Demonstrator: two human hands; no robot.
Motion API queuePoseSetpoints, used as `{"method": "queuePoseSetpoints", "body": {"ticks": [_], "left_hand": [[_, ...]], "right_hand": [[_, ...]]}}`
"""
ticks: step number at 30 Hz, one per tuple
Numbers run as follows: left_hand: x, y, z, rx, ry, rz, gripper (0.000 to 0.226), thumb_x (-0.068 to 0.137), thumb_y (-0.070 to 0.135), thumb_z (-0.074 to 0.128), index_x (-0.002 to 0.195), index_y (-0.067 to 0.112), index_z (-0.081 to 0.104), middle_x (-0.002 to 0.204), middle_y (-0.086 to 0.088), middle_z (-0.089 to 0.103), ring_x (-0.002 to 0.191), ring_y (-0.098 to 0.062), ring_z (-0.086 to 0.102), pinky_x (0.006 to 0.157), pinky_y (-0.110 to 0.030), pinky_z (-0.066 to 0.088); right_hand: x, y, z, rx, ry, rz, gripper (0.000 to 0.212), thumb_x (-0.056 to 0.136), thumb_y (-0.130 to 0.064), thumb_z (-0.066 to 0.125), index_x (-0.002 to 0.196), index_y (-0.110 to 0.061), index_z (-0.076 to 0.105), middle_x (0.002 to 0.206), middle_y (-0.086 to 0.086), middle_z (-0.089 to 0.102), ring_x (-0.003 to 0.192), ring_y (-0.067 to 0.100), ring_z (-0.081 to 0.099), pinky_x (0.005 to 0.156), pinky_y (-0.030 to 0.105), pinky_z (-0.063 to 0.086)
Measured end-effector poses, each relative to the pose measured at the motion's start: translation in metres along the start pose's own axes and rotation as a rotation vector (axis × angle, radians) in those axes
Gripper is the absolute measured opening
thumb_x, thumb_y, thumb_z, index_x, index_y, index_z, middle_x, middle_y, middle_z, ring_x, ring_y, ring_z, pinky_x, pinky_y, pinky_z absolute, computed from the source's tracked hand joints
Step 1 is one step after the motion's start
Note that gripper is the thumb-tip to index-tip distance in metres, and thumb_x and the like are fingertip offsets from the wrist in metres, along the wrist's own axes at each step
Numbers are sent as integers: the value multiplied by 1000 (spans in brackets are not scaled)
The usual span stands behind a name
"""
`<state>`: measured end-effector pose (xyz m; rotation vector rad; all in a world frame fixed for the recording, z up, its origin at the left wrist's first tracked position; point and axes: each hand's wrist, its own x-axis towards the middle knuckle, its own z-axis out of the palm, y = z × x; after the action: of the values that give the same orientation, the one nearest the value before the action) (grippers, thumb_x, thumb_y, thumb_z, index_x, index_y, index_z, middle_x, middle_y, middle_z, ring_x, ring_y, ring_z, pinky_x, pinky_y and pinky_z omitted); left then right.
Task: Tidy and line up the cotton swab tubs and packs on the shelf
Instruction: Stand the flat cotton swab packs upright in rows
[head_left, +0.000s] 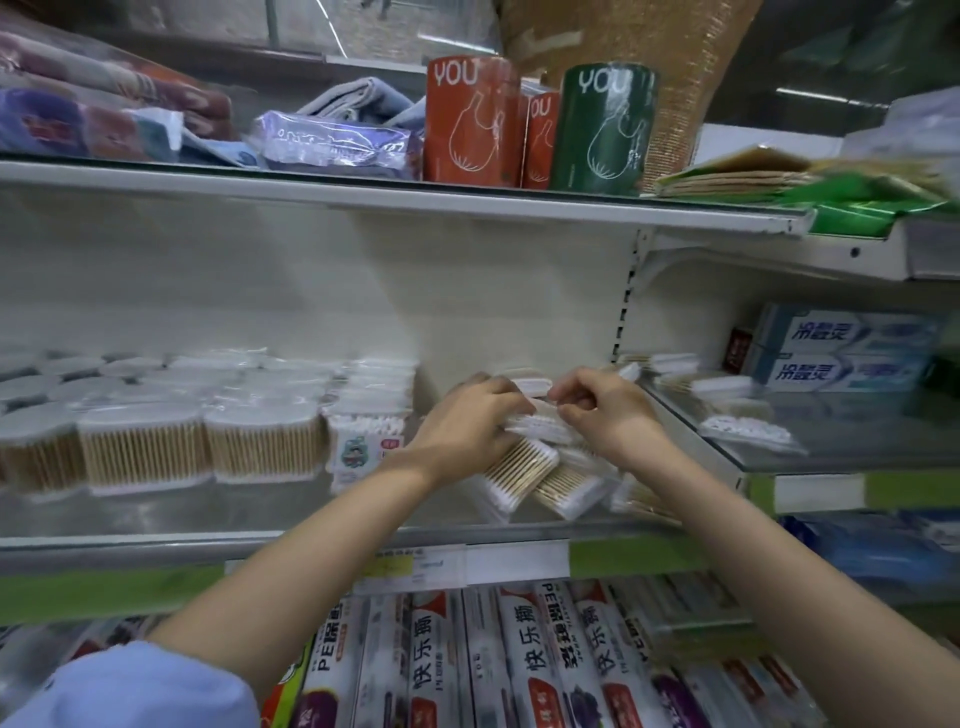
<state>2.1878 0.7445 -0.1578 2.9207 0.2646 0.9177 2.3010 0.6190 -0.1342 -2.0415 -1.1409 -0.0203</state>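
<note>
The swab packs (524, 467) are clear glossy plastic film over pale wooden sticks with white cotton tips, and the tubs (145, 447) are clear plastic too, shiny at the rims. The shelf (156, 543) looks like smooth painted metal with a glossy, reflecting top. Above, the cans (470, 119) are shiny, beside cloth towels (104, 98) under glossy wrap.

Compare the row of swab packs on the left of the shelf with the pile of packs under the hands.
The left row of swab packs stands upright, side by side, fronts facing out; the pile of packs lies tilted and overlapping. Nothing touches the row, while the left hand grips the pile and the right hand pinches a pack on top. Both hold wooden-stick swabs in clear wrap on the same shelf.
</note>
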Motion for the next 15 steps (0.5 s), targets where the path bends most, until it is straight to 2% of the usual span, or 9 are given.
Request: {"method": "queuePoseSetpoints", "body": {"ticks": [3,6,7,10,13,15], "left_hand": [[-1,-7,2,-104,90,-14,32,84,16,64,115,13,66,114,-5,67,107,-20,59,93,-29,45],[-5,-8,-7,-290,231,-115,24,87,16,64,109,8,67,100,-3,69,90,-11,62,77,-4,40],[-7,-6,-13,-398,257,-177,19,88,16,63,105,8,66,92,0,68,83,-9,62,72,-4,43],[-11,2,-29,-810,231,-381,14,92,19,56,105,15,62,94,3,69,86,-11,67,71,-23,57],[-16,7,-37,-988,249,-482,16,94,26,53,101,18,65,95,-1,72,89,-20,69,77,-34,58],[-19,10,-38,-1018,244,-517,18,94,29,51,96,19,66,94,-4,72,89,-25,69,80,-41,56]], "right_hand": [[-2,3,-2,60,16,-16,7,89,-22,61,94,-26,61,89,-9,60,81,8,54,61,12,36],[-4,2,-7,202,-6,-15,27,85,-27,67,109,-22,56,98,-9,58,90,8,55,65,10,39],[-4,2,-8,266,-33,-17,35,84,-27,68,115,-20,54,103,-8,59,94,9,56,71,13,43],[-9,2,-8,394,-117,-18,46,85,-29,67,126,-20,51,113,-6,61,103,10,58,84,23,49],[-16,-3,-3,528,-197,-46,22,90,-24,60,112,-19,61,103,-6,68,88,4,63,72,13,48],[-21,-4,1,591,-253,-44,10,90,-21,59,98,-18,65,90,-8,72,73,-1,62,70,18,47]]}}
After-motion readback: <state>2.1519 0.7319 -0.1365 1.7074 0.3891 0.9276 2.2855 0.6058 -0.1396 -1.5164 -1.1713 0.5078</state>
